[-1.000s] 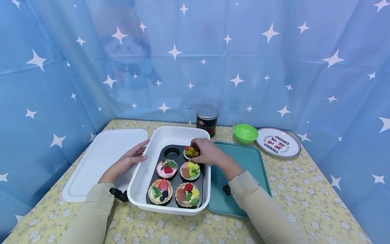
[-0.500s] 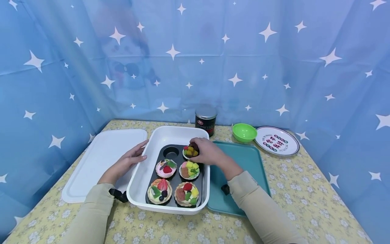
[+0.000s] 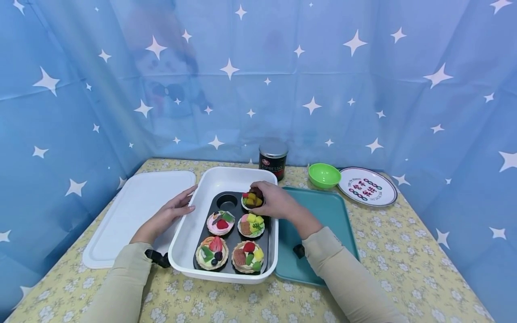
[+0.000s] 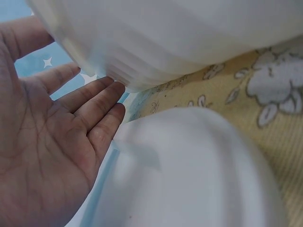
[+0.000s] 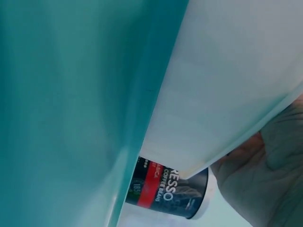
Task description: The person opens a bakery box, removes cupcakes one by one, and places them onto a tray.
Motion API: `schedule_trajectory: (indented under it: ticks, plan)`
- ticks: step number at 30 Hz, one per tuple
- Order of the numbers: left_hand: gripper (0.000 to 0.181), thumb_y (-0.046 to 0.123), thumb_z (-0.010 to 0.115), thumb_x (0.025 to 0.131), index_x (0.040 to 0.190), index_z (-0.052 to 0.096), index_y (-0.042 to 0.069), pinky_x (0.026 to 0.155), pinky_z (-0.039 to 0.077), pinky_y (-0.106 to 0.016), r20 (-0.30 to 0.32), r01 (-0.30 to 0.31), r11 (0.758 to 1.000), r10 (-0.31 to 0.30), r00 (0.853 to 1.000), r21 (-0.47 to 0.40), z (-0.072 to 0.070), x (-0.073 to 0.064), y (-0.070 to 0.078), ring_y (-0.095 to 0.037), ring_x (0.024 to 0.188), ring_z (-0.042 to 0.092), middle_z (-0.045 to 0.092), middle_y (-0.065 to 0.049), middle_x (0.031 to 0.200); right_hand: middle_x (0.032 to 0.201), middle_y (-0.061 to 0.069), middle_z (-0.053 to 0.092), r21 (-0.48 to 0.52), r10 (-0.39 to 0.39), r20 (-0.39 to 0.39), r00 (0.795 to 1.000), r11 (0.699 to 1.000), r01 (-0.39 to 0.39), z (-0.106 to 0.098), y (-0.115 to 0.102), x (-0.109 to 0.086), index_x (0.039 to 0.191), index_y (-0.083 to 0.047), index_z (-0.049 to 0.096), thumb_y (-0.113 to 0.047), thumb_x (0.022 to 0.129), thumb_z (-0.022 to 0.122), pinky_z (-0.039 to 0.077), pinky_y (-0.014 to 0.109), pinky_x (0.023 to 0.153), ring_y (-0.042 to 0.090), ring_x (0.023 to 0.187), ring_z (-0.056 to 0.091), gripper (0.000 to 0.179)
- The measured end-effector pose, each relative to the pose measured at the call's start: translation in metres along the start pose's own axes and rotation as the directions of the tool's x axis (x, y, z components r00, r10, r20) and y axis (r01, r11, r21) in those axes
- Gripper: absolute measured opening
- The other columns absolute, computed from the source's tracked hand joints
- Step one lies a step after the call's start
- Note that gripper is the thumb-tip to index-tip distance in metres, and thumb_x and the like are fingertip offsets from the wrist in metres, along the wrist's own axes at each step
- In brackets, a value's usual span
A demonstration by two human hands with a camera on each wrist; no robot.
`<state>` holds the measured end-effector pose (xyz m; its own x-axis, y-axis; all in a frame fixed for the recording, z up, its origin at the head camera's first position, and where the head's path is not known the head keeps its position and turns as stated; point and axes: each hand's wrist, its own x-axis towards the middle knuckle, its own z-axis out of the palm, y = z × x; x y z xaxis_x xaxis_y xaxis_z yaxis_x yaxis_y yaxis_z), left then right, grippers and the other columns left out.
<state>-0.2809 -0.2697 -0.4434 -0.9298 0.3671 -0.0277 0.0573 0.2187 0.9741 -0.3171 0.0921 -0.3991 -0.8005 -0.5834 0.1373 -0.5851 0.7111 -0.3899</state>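
Observation:
A deep white container (image 3: 181, 251) holds a dark muffin pan (image 3: 210, 215). Several small fruit tarts sit in the pan's cups, among them a pink one (image 3: 220, 223) and a strawberry-topped one (image 3: 212, 253). At the far right cup, my right hand (image 3: 278, 202) grips a fruit tart with a dark topping (image 3: 252, 198) by its edge, thumb on the near side. Whether this tart touches the cup's bottom is hidden. My left hand (image 3: 171, 213) rests its nearly straight fingers (image 4: 99, 101) against the container's left outer wall. In the right wrist view the container wall hides the fingertips.
The far left cup (image 3: 227, 202) is bare. A white lid (image 3: 133, 211) lies left of the container, a teal tray (image 3: 323, 224) right of it. Behind stand an espresso can (image 3: 273, 161), a green bowl (image 3: 325, 176) and a white printed plate (image 3: 367, 187).
The head view has shifted slightly. My right hand and the dark-topped tart have moved very little, a touch away from me. My left hand stays against the container.

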Motion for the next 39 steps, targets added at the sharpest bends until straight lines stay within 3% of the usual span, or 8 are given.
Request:
schedule_trajectory:
  ticks: [10,17,25,39]
  plan:
    - [0.069,0.021,0.055,0.103,0.162,0.02,0.028,0.115,0.028,-0.06,0.021,-0.02,1.0,0.02,1.0,0.005,0.001,-0.002,-0.002,-0.039,0.146,0.031,0.025,-0.015,0.164,0.128,0.008,0.06,0.078,-0.016,-0.066,0.998,0.997,0.022,-0.001,0.0,-0.003,0.145,-0.005,0.051,-0.043,0.084,0.081,0.053,0.041,0.092,0.022,0.111,0.061,0.077]
    - [0.07,0.024,0.057,0.103,0.162,0.021,0.03,0.115,0.028,-0.06,0.027,-0.029,1.0,0.029,0.999,-0.001,0.001,-0.002,0.0,-0.039,0.147,0.03,0.024,-0.014,0.165,0.128,0.007,0.061,0.073,-0.015,-0.098,0.995,0.997,0.023,-0.008,0.0,-0.005,0.144,-0.007,0.052,-0.044,0.083,0.081,0.054,0.041,0.09,0.021,0.109,0.062,0.077]
    - [0.07,0.024,0.056,0.103,0.162,0.02,0.028,0.114,0.03,-0.06,0.029,-0.032,0.999,0.031,0.999,0.007,0.002,-0.002,0.002,-0.039,0.146,0.032,0.025,-0.014,0.164,0.128,0.004,0.061,0.094,0.06,-0.11,0.992,0.994,-0.049,-0.019,0.002,-0.008,0.143,-0.01,0.053,-0.048,0.082,0.082,0.054,0.042,0.092,0.02,0.109,0.062,0.078]
    - [0.07,0.025,0.057,0.103,0.162,0.021,0.029,0.114,0.03,-0.06,0.02,-0.037,0.999,0.037,0.999,0.016,0.0,-0.002,0.001,-0.039,0.146,0.031,0.024,-0.014,0.164,0.129,0.008,0.06,0.117,0.114,-0.122,0.986,0.988,-0.1,-0.038,0.012,-0.017,0.145,-0.012,0.05,-0.049,0.081,0.082,0.054,0.045,0.091,0.025,0.112,0.06,0.08]
